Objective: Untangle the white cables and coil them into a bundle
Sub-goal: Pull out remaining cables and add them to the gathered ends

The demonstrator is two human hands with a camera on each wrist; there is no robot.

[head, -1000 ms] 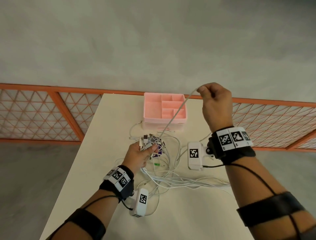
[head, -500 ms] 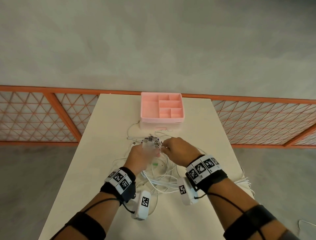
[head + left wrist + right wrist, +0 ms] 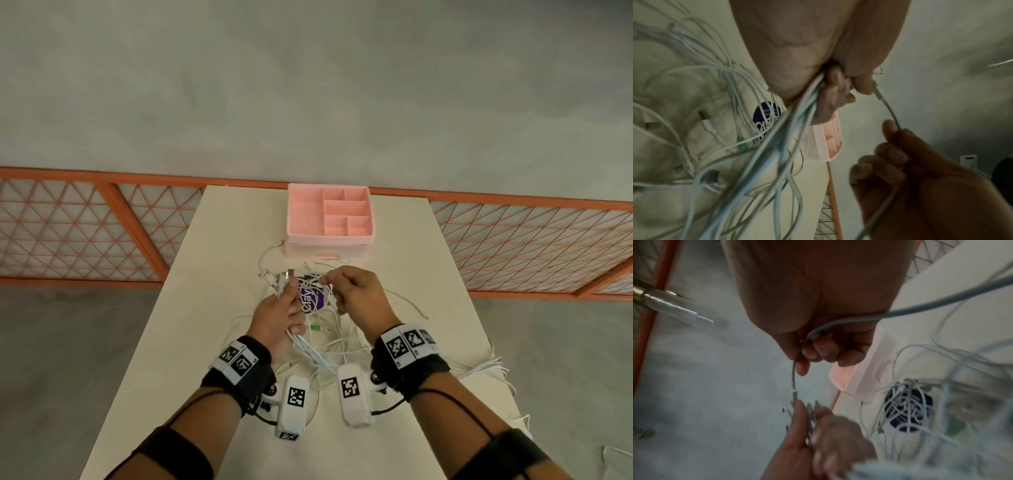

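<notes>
A tangle of white cables [image 3: 329, 346] lies on the cream table [image 3: 212, 308] in front of me. My left hand [image 3: 279, 308] grips a bunch of cable ends [image 3: 282, 279], the plugs sticking up past its fingers; the strands [image 3: 789, 129] trail down from its fist. My right hand [image 3: 356, 291] sits close to the right of it and pinches a single white cable [image 3: 794, 378] between thumb and forefinger, a short stretch running across to the left hand [image 3: 807, 426]. That cable [image 3: 888, 110] curves from the left fingers to the right hand [image 3: 900, 162].
A pink compartment box [image 3: 329, 219] stands at the table's far end, just beyond my hands. A round purple-labelled item [image 3: 310, 298] lies under the cables between the hands. More cable [image 3: 486, 370] hangs over the table's right edge. An orange lattice railing [image 3: 85, 233] runs behind.
My right hand came down from high above the pink box to beside the left hand, still pinching its cable. The left hand kept hold of the plug ends.
</notes>
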